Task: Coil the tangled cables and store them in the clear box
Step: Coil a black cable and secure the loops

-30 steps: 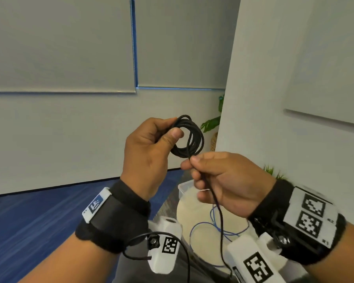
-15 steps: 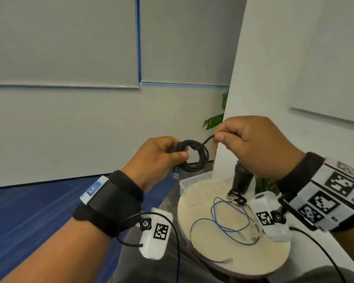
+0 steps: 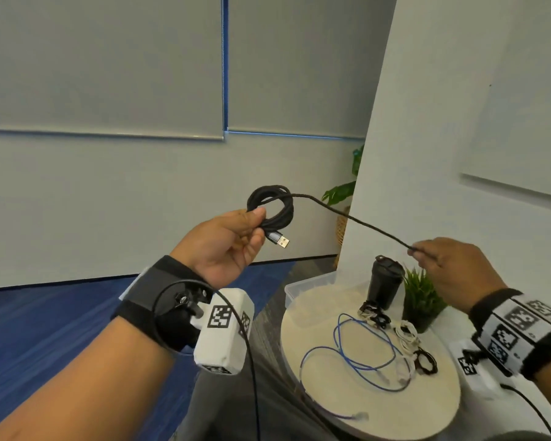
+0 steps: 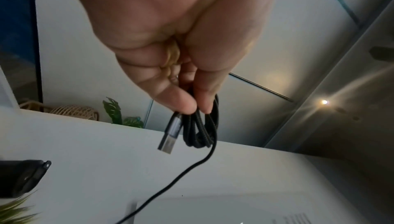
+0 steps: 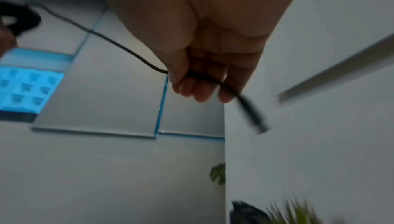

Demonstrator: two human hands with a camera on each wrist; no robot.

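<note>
My left hand (image 3: 236, 240) holds a coiled black USB cable (image 3: 272, 206) up in the air, thumb and fingers pinching the loops (image 4: 204, 126). Its silver USB plug (image 3: 280, 240) sticks out below the fingers (image 4: 168, 140). The cable's free end runs right to my right hand (image 3: 433, 254), which pinches it near the tip (image 5: 204, 77); the end connector (image 5: 253, 114) hangs past the fingers. The clear box (image 3: 303, 284) sits behind the round table, partly hidden by it.
On the round beige table (image 3: 331, 402) lie a loose blue cable (image 3: 360, 354), a white cable (image 3: 406, 337) and small black coiled cables (image 3: 425, 361). A black tumbler (image 3: 384, 284) and a small green plant (image 3: 422, 297) stand at its back. A white wall is on the right.
My right hand has pulled the free end out to the right and down, away from the coil. My left hand has lifted the coil and the USB plug now shows.
</note>
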